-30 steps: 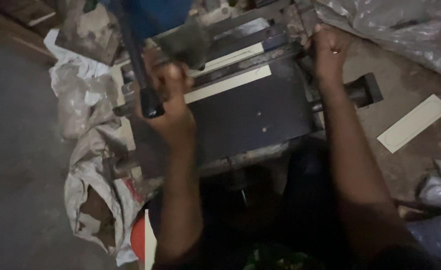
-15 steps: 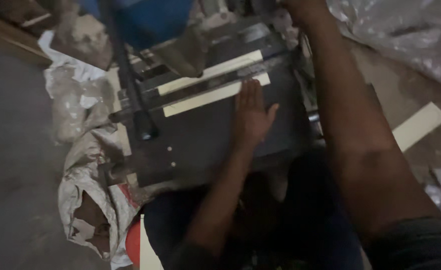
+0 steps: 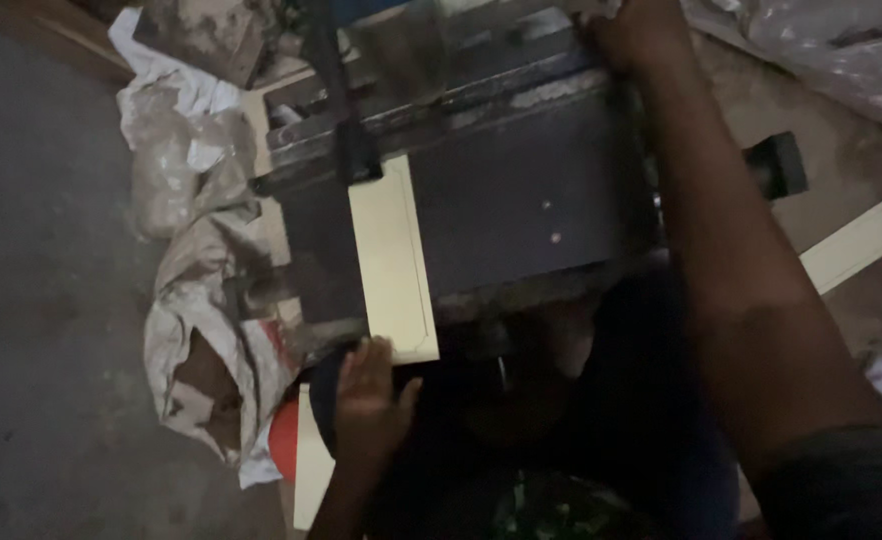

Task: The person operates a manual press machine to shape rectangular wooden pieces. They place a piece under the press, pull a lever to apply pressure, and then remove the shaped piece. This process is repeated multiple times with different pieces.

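A dark metal cutting machine (image 3: 521, 200) with a flat bed fills the middle of the head view. A pale cream card strip (image 3: 393, 260) lies lengthwise on the bed's left side, its near end overhanging the front edge. My left hand (image 3: 369, 400) is just below that near end, fingers spread, touching or almost touching the card. My right hand (image 3: 629, 32) reaches across the bed and is closed on a part at the machine's far right top, half cut off by the frame edge. A dark lever handle (image 3: 336, 90) rises at the far left.
Crumpled dirty sacks (image 3: 201, 250) lie left of the machine on a grey floor. Another cream strip (image 3: 859, 240) rests on the ground at right, beside a black knob (image 3: 776, 165). A red object (image 3: 283, 440) and a pale sheet (image 3: 311, 470) sit near my knee. Plastic sheeting (image 3: 841, 50) is top right.
My left hand left the bed's middle and came back to the front edge. The two crosswise strips are gone; one card now lies lengthwise. The view has shifted closer.
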